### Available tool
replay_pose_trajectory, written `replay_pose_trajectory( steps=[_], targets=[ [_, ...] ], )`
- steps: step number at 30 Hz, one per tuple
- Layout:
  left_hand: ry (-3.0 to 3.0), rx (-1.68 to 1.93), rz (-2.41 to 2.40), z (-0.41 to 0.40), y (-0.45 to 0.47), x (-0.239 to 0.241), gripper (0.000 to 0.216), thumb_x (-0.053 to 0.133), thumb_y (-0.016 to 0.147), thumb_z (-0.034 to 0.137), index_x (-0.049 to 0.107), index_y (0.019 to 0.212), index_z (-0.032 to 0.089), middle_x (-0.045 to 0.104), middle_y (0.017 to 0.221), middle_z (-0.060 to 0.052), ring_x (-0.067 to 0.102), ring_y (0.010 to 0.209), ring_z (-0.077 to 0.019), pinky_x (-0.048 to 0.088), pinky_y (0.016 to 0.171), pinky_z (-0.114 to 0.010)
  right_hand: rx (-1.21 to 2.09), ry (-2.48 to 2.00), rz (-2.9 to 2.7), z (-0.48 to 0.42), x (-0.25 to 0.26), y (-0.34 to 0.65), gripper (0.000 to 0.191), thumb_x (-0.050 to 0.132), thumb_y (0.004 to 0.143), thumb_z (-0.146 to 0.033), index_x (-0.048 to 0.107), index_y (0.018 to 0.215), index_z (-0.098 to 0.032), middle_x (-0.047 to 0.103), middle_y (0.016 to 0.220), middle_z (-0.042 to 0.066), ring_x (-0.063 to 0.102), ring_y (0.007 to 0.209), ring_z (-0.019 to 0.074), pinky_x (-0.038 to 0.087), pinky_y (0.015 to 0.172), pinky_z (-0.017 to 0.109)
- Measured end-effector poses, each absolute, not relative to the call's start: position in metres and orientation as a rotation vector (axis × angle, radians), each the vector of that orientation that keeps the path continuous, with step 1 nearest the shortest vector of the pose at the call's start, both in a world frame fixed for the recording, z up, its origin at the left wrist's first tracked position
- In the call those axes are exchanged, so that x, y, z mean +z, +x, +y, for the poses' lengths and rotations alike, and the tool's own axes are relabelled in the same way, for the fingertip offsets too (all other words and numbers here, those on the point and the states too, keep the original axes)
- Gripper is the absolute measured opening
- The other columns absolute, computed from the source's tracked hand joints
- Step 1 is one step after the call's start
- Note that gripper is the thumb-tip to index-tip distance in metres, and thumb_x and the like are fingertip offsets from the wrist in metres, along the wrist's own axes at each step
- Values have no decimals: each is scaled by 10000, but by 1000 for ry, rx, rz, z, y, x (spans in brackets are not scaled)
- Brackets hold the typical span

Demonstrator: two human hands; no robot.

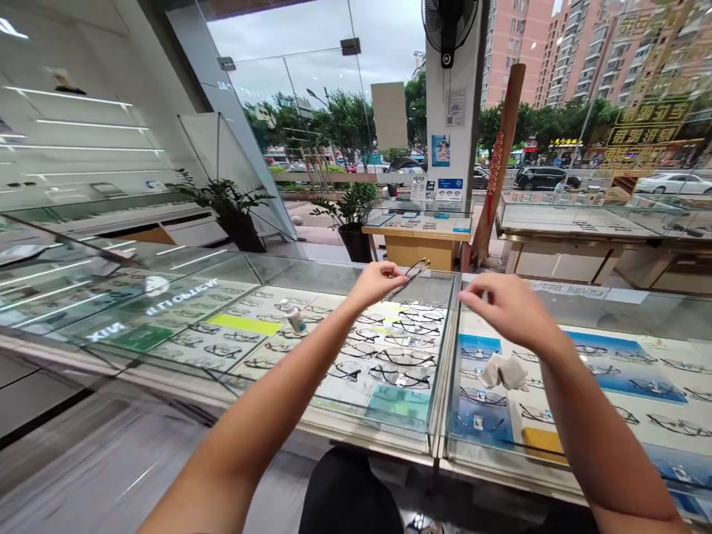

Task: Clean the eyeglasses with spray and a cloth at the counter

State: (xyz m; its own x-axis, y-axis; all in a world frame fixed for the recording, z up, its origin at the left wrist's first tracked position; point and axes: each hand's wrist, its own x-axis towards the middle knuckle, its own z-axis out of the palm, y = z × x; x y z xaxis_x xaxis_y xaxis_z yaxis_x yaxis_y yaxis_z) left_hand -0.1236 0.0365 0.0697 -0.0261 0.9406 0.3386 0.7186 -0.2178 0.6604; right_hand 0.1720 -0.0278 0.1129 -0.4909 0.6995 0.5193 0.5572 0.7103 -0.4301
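Observation:
My left hand (379, 282) is raised over a glass display counter (311, 276) and pinches a thin-framed pair of eyeglasses (416, 270), held out to the right of the fingers. My right hand (503, 304) hovers a short way to the right, fingers curled and close together, nothing visible in them. A crumpled white cloth (503, 371) lies on the glass under my right wrist. A small spray bottle (293, 317) stands on the glass to the left of my left forearm.
Rows of eyeglasses (397, 348) lie inside the counter under the glass. More display counters (423, 222) stand behind, with potted plants (350, 215) near a large window. A wall fan (449, 26) hangs on a pillar.

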Motion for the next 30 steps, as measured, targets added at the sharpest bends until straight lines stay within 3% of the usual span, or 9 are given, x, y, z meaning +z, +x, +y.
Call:
replay_pose_trajectory(
  steps=[5, 9, 17, 23, 30],
  targets=[
    [1651, 1327, 1391, 33, -36, 28, 192, 712, 765, 354, 731, 722, 169, 746, 774, -57, 674, 783, -199, 523, 762, -307, 672, -979, -1946, 11, 46, 166, 364, 638, 906, -572, 750, 876, -226, 738, 802, 44, 606, 728, 200, 445, 703, 343],
    [1702, 1358, 1351, 32, 1, 0, 233, 701, 803, 409, 755, 752, 188, 761, 857, -66, 701, 852, -208, 538, 774, -309, 777, -924, -1774, 22, 13, 176, 452, 710, 816, -655, 659, 746, -211, 651, 724, 9, 558, 725, 177, 452, 731, 333],
    [1778, 1289, 1050, 25, -9, -13, 353, 726, 820, 555, 770, 858, 207, 794, 1040, -98, 734, 1017, -236, 579, 907, -341, 864, -930, -1696, 20, 2, 184, 454, 715, 824, -644, 623, 711, -214, 579, 674, -13, 491, 679, 156, 431, 713, 325],
    [1711, 1196, 1022, 20, -15, -12, 414, 739, 802, 609, 781, 895, 208, 814, 959, -90, 759, 935, -248, 601, 906, -375, 905, -933, -1655, 12, 1, 177, 423, 713, 831, -627, 638, 728, -224, 607, 697, -4, 502, 695, 167, 428, 719, 332],
    [1704, 1155, 980, 12, -17, -1, 414, 823, 739, 572, 785, 950, 218, 816, 1027, -96, 767, 974, -261, 618, 939, -391, 975, -902, -1587, 9, 2, 174, 453, 749, 798, -645, 632, 737, -212, 560, 681, -17, 480, 689, 154, 402, 694, 314]
  ],
)
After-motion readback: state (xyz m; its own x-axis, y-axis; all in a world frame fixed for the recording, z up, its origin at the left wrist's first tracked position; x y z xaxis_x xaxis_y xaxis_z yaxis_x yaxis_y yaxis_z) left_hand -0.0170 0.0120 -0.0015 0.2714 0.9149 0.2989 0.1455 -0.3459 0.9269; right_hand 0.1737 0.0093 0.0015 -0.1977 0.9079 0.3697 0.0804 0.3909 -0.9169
